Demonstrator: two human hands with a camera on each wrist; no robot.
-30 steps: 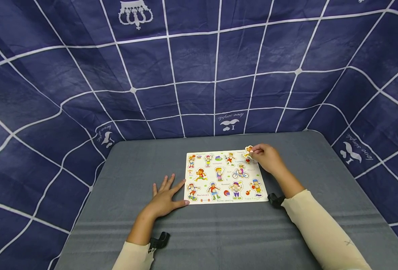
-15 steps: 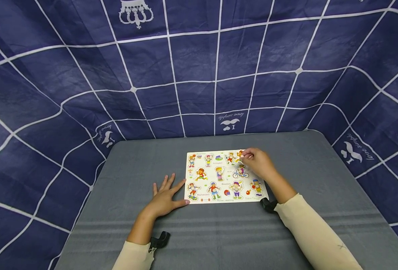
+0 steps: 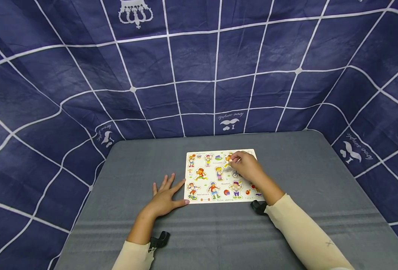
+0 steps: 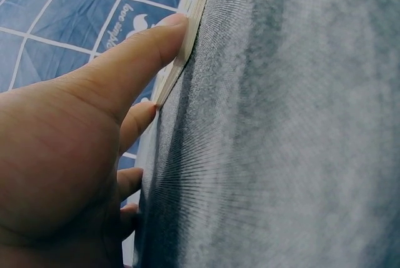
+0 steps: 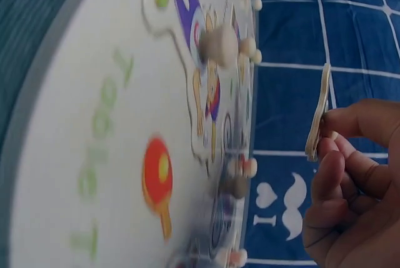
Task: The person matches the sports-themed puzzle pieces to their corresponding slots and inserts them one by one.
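Observation:
A white wooden knob-puzzle board (image 3: pixel 210 178) printed with sports figures lies on the grey table. My left hand (image 3: pixel 162 203) rests flat on the table, fingers spread. Its thumb and index fingertip touch the board's left edge, as the left wrist view also shows with the thumb (image 4: pixel 169 30). Above the board's upper right part, my right hand (image 3: pixel 247 167) pinches a puzzle piece (image 3: pixel 227 162) between thumb and fingers. The right wrist view shows this piece (image 5: pixel 319 115) edge-on, raised off the board. The right hand covers part of the cyclist piece in the head view.
Several figure pieces with round knobs (image 5: pixel 222 46) sit in the board. An outline without a piece shows near its upper right corner. A dark blue curtain (image 3: pixel 192 56) with white lines hangs behind the grey table (image 3: pixel 219 236) and at both sides.
My right hand has moved left across the top of the board, carrying the puzzle piece from the upper right corner toward the middle. The left hand has stayed in place.

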